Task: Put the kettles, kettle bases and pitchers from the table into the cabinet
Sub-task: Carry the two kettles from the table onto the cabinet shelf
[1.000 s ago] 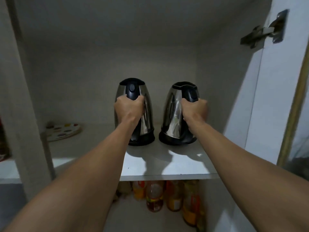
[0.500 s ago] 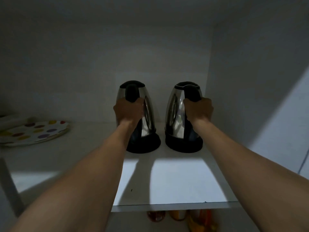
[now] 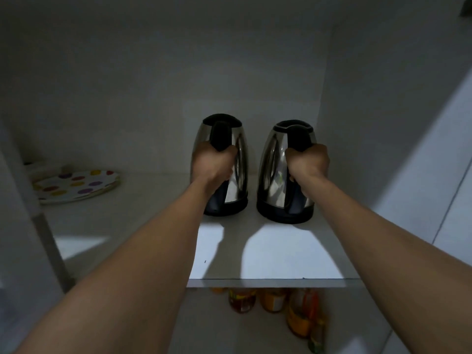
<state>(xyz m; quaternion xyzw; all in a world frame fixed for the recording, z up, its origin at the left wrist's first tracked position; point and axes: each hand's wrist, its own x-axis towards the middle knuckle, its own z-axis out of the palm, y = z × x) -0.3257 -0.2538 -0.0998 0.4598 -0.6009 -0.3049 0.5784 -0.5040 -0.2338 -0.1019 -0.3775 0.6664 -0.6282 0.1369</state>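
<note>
Two steel kettles with black lids and black bottoms stand side by side on the white cabinet shelf (image 3: pixel 268 254), toward its back right. My left hand (image 3: pixel 213 166) is closed round the black handle of the left kettle (image 3: pixel 238 159). My right hand (image 3: pixel 309 163) grips the black handle of the right kettle (image 3: pixel 272 169). Both kettles are upright and rest on the shelf, a small gap between them. No kettle bases or pitchers are in view.
A stack of white plates with coloured dots (image 3: pixel 76 186) lies at the shelf's left. The cabinet's right wall (image 3: pixel 383 123) stands close to the right kettle. Several bottles with orange and yellow labels (image 3: pixel 273 300) sit on the lower shelf.
Both kettles have gone deeper into the cabinet and now rest further back on the shelf. My view has come closer and the door hinge has left the frame.
</note>
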